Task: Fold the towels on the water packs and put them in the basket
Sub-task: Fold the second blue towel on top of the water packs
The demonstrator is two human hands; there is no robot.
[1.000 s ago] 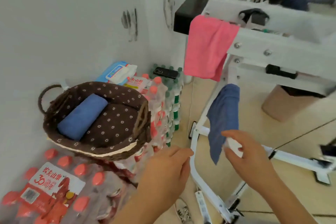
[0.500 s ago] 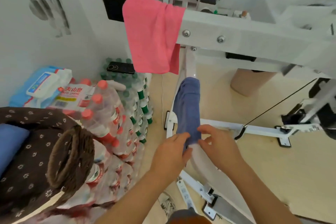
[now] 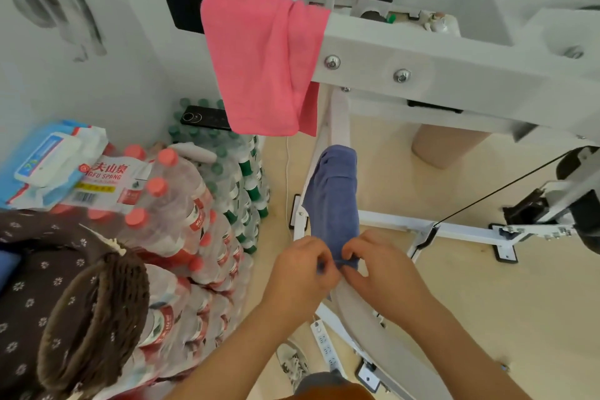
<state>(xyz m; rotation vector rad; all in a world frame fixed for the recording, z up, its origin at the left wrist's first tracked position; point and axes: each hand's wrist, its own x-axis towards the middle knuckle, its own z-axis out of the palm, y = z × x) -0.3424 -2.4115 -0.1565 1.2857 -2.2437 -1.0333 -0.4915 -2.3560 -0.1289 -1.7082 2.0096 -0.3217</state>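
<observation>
Towels were the business here, and the one in hand was a soft dusty-blue cloth towel [image 3: 334, 195] draped over a sloping white metal frame bar [image 3: 326, 127], its lower hem pinched from both sides: the left hand [image 3: 300, 273] and the right hand [image 3: 378, 269] were each closed on that bottom edge, fingertips nearly touching one another. A good way through this step, as I judged it, was to lift the hem clear of the bar before drawing the cloth off, keeping the two corners matched so the first fold would come out square (a limp towel slides and bunches if dragged). A second, coral-pink terry towel [image 3: 259, 58] hung higher up over the white steel beam [image 3: 422, 55], well apart from the hands and untouched. The dark brown woven basket with a flower-print liner [image 3: 65, 302] sat on the shrink-wrapped packs of red-capped water bottles [image 3: 181, 198] to the left, with a sliver of folded blue cloth showing at the picture's edge. Room was tight: the beam overhung the work, the bar and a white power strip [image 3: 324, 341] lay just below the hands, and the bottle stacks crowded the left. The open tan floor [image 3: 470, 286] to the right offered the freest space for shaking the towel out.
</observation>
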